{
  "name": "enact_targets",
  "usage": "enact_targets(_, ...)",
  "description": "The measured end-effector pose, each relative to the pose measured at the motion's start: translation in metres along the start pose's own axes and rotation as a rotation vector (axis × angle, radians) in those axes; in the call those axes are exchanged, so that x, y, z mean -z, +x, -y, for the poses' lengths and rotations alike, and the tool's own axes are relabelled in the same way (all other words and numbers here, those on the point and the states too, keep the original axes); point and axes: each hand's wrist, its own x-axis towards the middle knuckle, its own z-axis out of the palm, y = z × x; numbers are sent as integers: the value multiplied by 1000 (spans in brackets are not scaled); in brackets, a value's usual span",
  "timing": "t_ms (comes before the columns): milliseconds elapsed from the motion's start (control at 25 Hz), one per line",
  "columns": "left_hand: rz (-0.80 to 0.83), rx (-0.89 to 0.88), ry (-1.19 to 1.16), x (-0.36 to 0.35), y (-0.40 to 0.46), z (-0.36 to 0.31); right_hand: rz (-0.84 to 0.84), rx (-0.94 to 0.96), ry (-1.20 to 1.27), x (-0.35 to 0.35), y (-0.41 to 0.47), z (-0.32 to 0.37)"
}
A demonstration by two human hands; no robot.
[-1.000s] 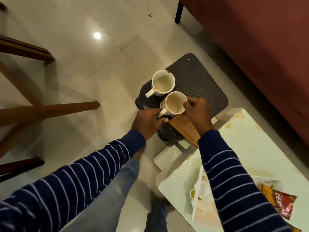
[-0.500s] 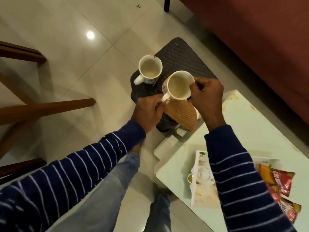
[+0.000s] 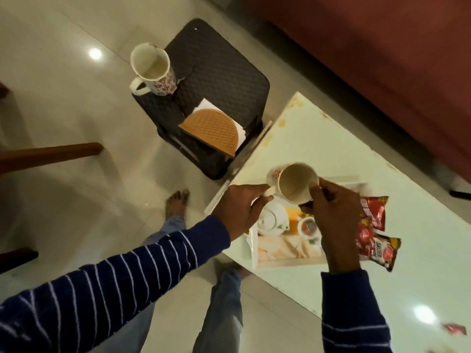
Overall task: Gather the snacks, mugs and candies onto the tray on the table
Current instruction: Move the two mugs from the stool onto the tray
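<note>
Both hands [image 3: 288, 207] hold the mug [image 3: 295, 182] above the tray [image 3: 280, 253].

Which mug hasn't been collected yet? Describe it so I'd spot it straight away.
Find the dark woven stool beside the white table. On its far-left corner stands a cream mug with red floral print, untouched, unlike the mug held over the tray.

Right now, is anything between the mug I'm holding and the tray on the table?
Nothing visible blocks it. Both hands hold the mug, left hand at the handle and right hand on the rim, above the tray's far end. The red snack packets lie along the tray's right edge, off to the side.
</note>
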Motion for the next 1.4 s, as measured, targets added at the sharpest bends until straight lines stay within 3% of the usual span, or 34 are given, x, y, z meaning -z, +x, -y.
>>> enact_targets(160,163,88,68,-40,-33,16,-9,-114,31,-7,-19,-70)
enact_targets(400,252,191,202,-64,-35,46,21,-168,4,-39,-17,-116)
enact_targets(880,220,250,192,-60,-23,63,26,-151,-72,-53,-18,-107)
enact_targets(1000,194,316,169,-42,-27,68,-94,-174,-188,-47,-20,-95)
enact_targets(1120,81,351,103,1,-26,78,-210,-61,-200,-49,-12,-55)
enact_targets(1200,-83,353,60,42,-20,88,-141,20,-138,-62,0,-22)
enact_targets(1320,-403,287,263,111,1,117,-30,134,-94,-97,28,32)
enact_targets(1400,-542,340,289,158,20,141,23,210,-69,-131,49,72)
